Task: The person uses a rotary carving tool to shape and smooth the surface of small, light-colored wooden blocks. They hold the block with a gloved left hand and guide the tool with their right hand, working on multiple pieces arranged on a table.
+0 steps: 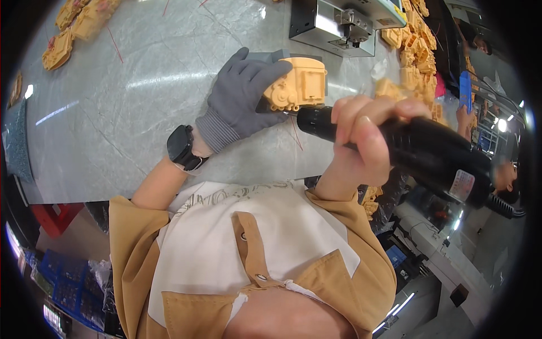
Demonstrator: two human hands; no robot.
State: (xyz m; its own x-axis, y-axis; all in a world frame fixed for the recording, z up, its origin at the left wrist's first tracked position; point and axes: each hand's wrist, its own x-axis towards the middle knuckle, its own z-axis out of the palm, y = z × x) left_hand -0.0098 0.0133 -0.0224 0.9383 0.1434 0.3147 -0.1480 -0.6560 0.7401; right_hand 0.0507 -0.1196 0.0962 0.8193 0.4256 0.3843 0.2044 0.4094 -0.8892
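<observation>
My left hand, in a grey knitted glove, grips a yellow-orange plastic housing by its left side. The housing has a square recessed window and a round boss with small tabs along its lower edge. In my bare right hand is a black electric screwdriver, held slantwise with a cord at its rear end. Its nose is close to the housing's lower edge; whether the bit touches it I cannot tell. A dark grey block shows behind the glove and housing, partly hidden.
A grey metal device stands at the table's far side. Piles of yellow-orange plastic parts lie at the right, more parts at the far left. Thin red wires are scattered on the grey tabletop. Other people are at the right.
</observation>
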